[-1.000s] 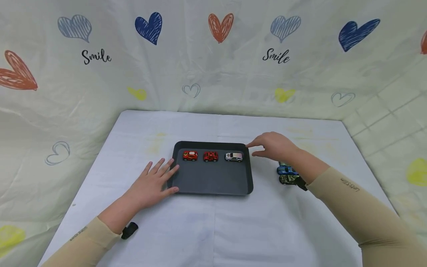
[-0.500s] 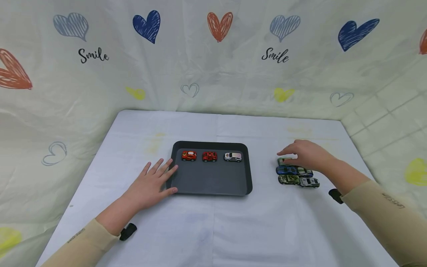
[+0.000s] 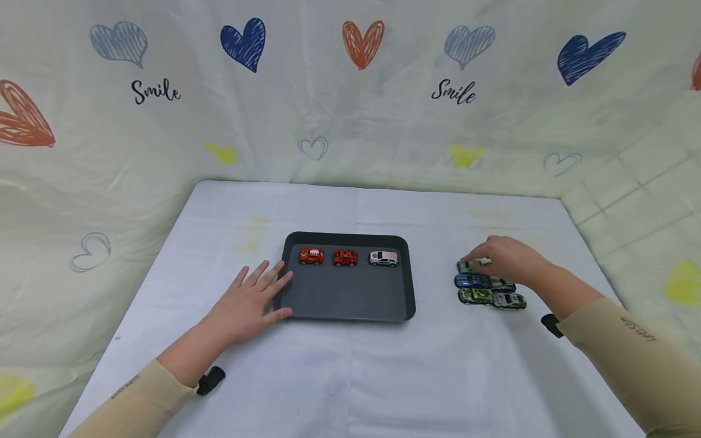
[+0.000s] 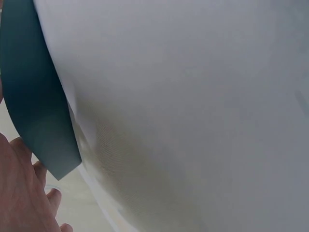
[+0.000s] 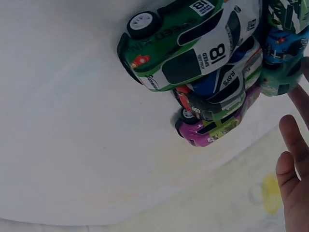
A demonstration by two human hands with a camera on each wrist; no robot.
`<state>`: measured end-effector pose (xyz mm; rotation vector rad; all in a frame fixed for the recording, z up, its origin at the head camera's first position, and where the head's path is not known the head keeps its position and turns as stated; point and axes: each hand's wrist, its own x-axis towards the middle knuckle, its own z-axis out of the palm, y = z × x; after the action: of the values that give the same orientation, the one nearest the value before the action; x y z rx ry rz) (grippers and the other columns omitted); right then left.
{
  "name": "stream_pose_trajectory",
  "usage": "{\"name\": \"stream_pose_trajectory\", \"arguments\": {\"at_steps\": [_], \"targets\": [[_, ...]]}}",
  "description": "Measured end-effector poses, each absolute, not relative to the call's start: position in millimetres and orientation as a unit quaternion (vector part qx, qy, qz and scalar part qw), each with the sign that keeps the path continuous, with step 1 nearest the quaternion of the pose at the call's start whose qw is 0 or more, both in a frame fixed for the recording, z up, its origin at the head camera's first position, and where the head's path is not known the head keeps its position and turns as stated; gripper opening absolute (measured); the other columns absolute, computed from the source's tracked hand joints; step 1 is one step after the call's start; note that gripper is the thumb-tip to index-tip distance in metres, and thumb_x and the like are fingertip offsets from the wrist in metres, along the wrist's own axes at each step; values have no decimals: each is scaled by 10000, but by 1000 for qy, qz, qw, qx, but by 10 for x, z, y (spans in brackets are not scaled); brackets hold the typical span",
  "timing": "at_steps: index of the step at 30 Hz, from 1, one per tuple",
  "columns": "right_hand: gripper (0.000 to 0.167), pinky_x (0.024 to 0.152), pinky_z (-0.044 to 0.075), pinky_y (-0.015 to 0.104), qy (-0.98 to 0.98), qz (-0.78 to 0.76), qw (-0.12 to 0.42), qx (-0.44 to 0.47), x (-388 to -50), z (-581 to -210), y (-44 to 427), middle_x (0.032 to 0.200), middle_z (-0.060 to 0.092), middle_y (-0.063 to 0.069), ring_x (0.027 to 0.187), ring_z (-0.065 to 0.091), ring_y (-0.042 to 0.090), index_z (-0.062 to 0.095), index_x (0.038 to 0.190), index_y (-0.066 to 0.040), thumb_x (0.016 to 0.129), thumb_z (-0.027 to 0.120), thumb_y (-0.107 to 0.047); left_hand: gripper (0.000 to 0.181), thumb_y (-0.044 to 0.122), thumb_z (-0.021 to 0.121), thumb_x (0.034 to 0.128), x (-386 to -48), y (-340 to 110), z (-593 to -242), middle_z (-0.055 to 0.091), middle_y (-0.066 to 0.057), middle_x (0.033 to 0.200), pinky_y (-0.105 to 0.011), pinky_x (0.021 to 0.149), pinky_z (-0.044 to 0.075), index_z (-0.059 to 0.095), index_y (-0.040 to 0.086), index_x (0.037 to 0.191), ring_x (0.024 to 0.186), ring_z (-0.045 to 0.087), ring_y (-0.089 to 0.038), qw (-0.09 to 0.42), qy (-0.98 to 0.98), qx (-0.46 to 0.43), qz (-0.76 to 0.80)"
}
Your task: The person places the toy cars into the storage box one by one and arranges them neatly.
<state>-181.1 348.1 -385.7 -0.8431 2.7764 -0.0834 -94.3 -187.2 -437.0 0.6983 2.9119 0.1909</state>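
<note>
My left hand (image 3: 246,307) lies with spread fingers over the left rim of a dark grey tray (image 3: 350,298). In the left wrist view its fingertips show beside the tray's side (image 4: 38,96). Inside the tray, a red toy car (image 3: 311,256), a second red toy car (image 3: 345,258) and a white toy car (image 3: 383,258) form a row along the back. To the right, my right hand (image 3: 512,258) pinches a green toy car (image 3: 464,266) at the back of a cluster. The hand hides part of that car; its thumb is hard to see in the right wrist view.
Just in front of the green car sits a blue toy car (image 3: 470,280). A camouflage-green toy car (image 3: 475,296) and a silver one (image 3: 509,301) make up the front row. In the right wrist view a magenta toy car (image 5: 203,133) stands at the cluster's edge.
My right hand has moved from the tray's back right corner to the car cluster, then lowered its fingers onto the green car. My left hand has stayed on the tray's rim.
</note>
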Motion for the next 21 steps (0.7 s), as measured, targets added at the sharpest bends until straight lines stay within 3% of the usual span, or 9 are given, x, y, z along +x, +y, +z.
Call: {"name": "stream_pose_trajectory", "arguments": {"at_steps": [8, 21], "targets": [[326, 623, 445, 315, 950, -20, 132, -281, -1850, -3978, 3560, 877, 646, -78, 740, 495, 103, 752, 1186, -172, 864, 760, -123, 809, 686, 469, 938, -952, -1851, -4367, 155, -18, 1657, -586, 1197, 65, 276, 239, 1584, 1518, 94, -322, 76, 968, 234, 51], [350, 590, 409, 308, 954, -32, 137, -266, -1894, -3958, 3509, 803, 566, -56, 672, 440, 119, 733, 1223, -183, 875, 754, -158, 807, 670, 492, 938, -958, -1860, -4380, 150, -14, 1658, -581, 1200, 49, 275, 239, 1584, 1519, 91, -319, 75, 969, 231, 50]]}}
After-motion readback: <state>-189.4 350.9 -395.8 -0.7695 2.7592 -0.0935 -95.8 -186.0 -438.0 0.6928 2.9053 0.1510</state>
